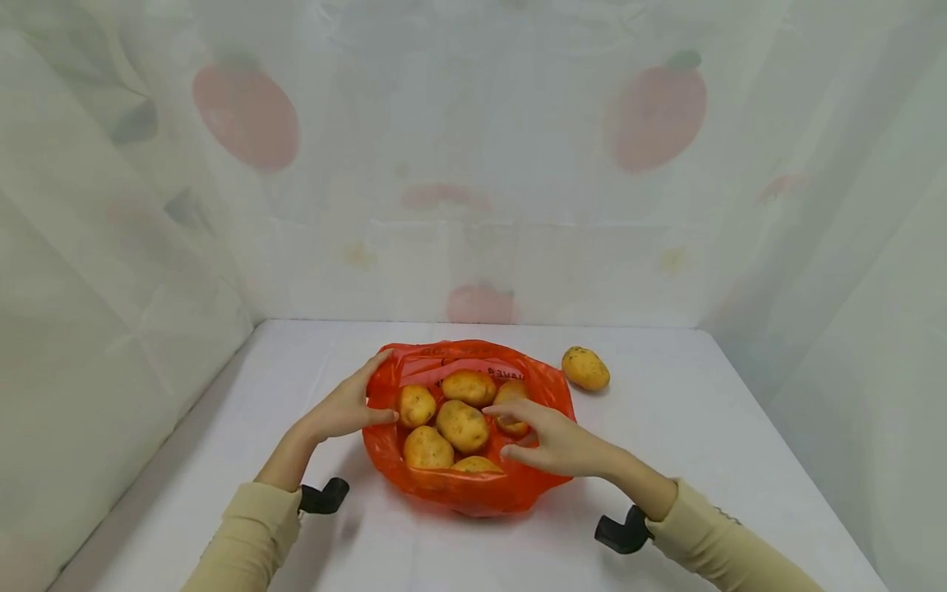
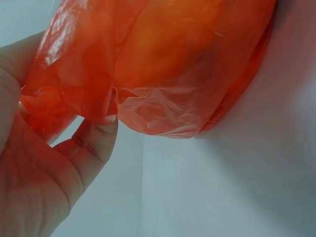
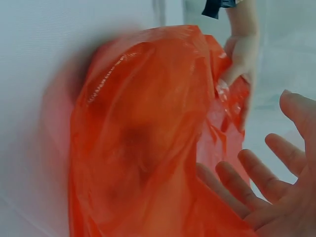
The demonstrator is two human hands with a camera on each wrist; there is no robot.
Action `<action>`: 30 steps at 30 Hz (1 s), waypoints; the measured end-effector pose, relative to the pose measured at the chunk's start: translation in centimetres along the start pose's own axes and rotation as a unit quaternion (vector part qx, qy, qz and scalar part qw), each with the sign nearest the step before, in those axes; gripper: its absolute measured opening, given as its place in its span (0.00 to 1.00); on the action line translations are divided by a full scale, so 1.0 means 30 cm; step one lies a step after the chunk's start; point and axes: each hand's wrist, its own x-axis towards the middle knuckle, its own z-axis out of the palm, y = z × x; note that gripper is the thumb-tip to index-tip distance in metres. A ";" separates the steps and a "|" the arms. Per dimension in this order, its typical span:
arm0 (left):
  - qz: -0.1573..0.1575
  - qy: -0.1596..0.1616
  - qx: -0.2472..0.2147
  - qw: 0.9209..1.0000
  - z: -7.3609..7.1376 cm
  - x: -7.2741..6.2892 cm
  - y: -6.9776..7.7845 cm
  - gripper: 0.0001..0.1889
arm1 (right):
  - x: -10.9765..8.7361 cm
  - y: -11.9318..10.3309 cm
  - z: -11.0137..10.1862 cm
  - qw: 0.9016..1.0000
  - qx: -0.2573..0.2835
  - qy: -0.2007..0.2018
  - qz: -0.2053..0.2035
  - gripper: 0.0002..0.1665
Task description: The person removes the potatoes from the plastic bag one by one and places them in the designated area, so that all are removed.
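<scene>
The white desk (image 1: 666, 419) carries the red bag (image 1: 466, 495) at its middle, well in from the left and right edges. We judge the bag thin, soft and slippery, easily torn by its load; we would gather a broad fold of its rim (image 1: 521, 356) or support it underneath. Our left hand (image 1: 348, 409) pinches it at its left; our right hand (image 1: 555, 440), fingers spread, is over its right side, gripping nothing. The potatoes (image 1: 462, 427) inside look firm and weighty, best cupped round the middle. A loose potato (image 1: 585, 369) lies near the back edge, toward the right corner.
</scene>
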 end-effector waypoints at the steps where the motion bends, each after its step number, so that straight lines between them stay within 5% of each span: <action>1: 0.000 0.000 0.002 1.000 -0.001 -0.001 -0.001 0.50 | 0.002 0.004 0.005 1.000 -0.008 -0.002 0.004 0.30; 24: -0.006 0.002 -0.007 1.000 0.001 -0.008 -0.008 0.50 | 0.055 0.039 0.079 0.987 -0.135 -0.035 0.085 0.27; 30: -0.008 0.002 -0.010 1.000 0.002 -0.007 -0.007 0.50 | 0.071 0.027 0.050 0.987 -0.138 -0.036 0.074 0.26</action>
